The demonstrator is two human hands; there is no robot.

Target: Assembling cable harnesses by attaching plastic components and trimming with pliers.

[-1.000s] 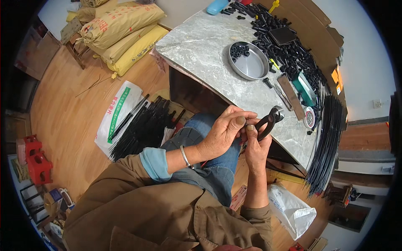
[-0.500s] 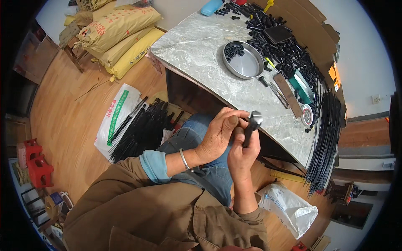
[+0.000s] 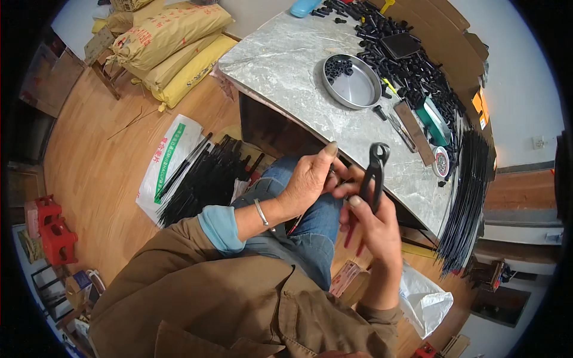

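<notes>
Above my lap, my right hand (image 3: 376,224) grips a pair of dark-headed pincers (image 3: 376,173) with red handles. Their rounded jaws point up toward the table edge. My left hand (image 3: 310,179), with a silver bangle on its wrist, is just beside it, thumb raised and fingers curled. A small dark bit shows among the left fingers, too hidden to name. Fingertips of both hands come close together or touch. Beyond them, on the marbled table (image 3: 280,65), a round metal pan (image 3: 361,89) holds small black ring-like parts.
Black bolt-like parts (image 3: 418,74) lie heaped against a cardboard wall (image 3: 439,30). Near them are tweezers (image 3: 403,132), a brown bar (image 3: 413,131), a green box (image 3: 436,119) and a small bowl (image 3: 440,161). Thin black rods (image 3: 465,203) overhang the right edge. More rods (image 3: 200,179) lie on the floor left.
My right hand has moved right and turned, so the pincers now stand upright with their red handles showing. My left thumb has lifted. The hands are slightly farther apart.
</notes>
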